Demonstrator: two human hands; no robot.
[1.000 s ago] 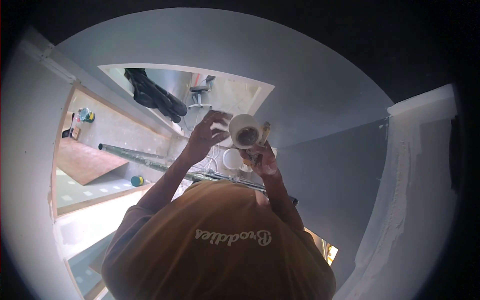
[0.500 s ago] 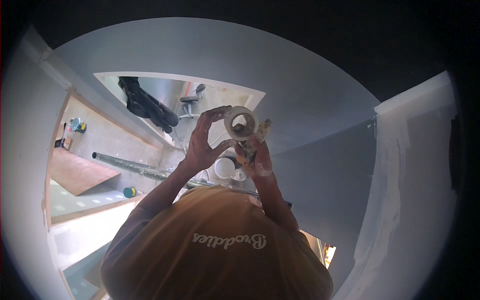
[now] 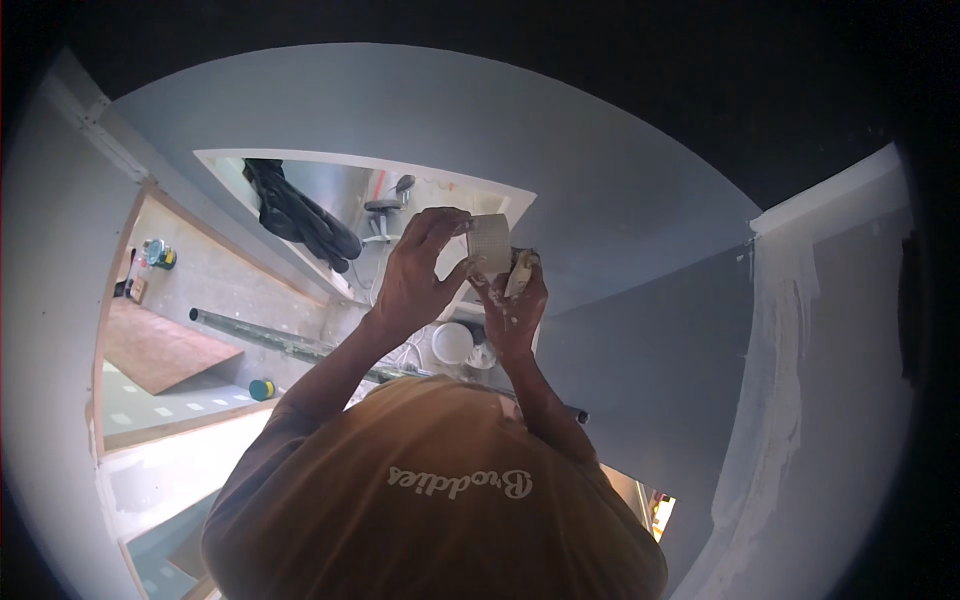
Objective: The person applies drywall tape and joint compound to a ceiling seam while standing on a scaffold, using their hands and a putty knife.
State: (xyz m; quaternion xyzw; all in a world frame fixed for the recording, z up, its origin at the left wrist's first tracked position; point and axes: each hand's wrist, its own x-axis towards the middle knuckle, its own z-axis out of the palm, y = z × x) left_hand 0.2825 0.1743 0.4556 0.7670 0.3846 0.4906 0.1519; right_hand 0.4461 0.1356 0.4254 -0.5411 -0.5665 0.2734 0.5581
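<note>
Up in front of my chest is a pale roll of mesh joint tape (image 3: 489, 243), turned with its gridded outer side showing. My left hand (image 3: 408, 280) holds its left side between curled fingers and thumb. Just to the right and lower, my right hand (image 3: 515, 312) has its fingers bent round a plaster-smeared hand tool (image 3: 521, 273). The tool's kind is not plain, as the fingers hide much of it. The right fingertips also come against the lower edge of the roll. White smears mark the fingers of the right hand.
A blue-grey board (image 3: 640, 270) curves across ahead, with a cut opening showing black cloth (image 3: 295, 212) and a chair (image 3: 383, 205). Below are a white bucket (image 3: 452, 343) and a long pipe-like tube (image 3: 255, 332). A plastered wall (image 3: 780, 400) stands at right.
The roll has turned from showing its round hole to showing its mesh outer side. The tool in my right hand has tilted and drawn slightly lower.
</note>
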